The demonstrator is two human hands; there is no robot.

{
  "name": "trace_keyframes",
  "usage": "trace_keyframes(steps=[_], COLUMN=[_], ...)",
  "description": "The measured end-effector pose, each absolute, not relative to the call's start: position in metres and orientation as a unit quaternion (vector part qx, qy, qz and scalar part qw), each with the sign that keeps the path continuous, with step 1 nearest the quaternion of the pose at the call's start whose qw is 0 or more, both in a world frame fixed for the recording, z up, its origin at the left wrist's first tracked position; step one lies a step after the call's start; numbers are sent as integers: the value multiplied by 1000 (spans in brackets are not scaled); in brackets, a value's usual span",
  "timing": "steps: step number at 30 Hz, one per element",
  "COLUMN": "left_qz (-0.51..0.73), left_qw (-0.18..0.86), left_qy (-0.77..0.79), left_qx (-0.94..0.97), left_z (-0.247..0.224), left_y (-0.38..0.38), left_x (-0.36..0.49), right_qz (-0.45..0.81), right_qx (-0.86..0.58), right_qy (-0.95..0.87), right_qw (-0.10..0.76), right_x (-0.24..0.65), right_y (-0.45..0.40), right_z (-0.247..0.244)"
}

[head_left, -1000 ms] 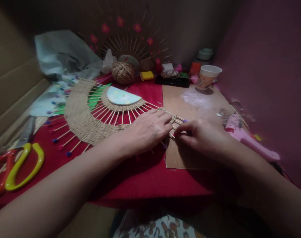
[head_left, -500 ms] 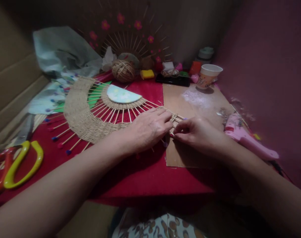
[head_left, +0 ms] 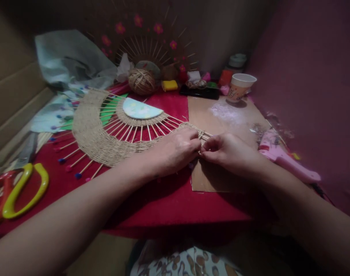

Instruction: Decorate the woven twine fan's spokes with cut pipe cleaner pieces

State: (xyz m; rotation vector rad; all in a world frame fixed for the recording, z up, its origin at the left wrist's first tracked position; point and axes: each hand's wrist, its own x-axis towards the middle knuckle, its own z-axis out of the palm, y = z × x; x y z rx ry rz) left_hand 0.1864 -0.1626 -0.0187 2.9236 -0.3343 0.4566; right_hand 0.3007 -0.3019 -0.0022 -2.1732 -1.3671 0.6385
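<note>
A woven fan [head_left: 97, 143] with thin wooden sticks spreads over the red cloth. Small blue and pink balls tip its sticks, and a pale blue half-round piece [head_left: 140, 109] covers its centre. My left hand [head_left: 179, 147] lies over the fan's right part, fingers curled on the weave and sticks. Close beside it, my right hand [head_left: 222, 151] is closed in a pinch at the stick ends of the fan's right edge. Its fingertips nearly meet my left fingers. What the right fingertips pinch is too small to make out.
A twine ball [head_left: 142, 81], yellow block [head_left: 169, 85], black phone [head_left: 199, 92] and paper cup [head_left: 240, 87] stand at the back. A pink glue gun [head_left: 288, 159] lies right on the board [head_left: 212, 180]. Scissors [head_left: 25, 191] lie left. A flowered fan [head_left: 146, 46] stands behind.
My right fingertips have closed in slightly toward my left hand, and my left fingers are more curled. The whole view has shifted slightly.
</note>
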Motion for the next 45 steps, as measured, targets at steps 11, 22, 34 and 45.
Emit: trace_keyframes(steps=[11, 22, 34, 45], left_qz=[135, 114, 122, 150], left_qw=[-69, -114, -82, -131], left_qy=[-162, -206, -187, -196], left_qx=[975, 965, 971, 960], left_z=[-13, -16, -16, -18], left_y=[-165, -163, -164, -168], left_x=[183, 183, 185, 182], right_qz=[263, 262, 200, 221], right_qx=[-806, -814, -792, -790], right_qy=[-478, -476, -543, -547], right_qw=[231, 205, 194, 165], right_x=[300, 302, 303, 304], right_y=[-300, -298, -300, -297], right_z=[3, 2, -4, 3])
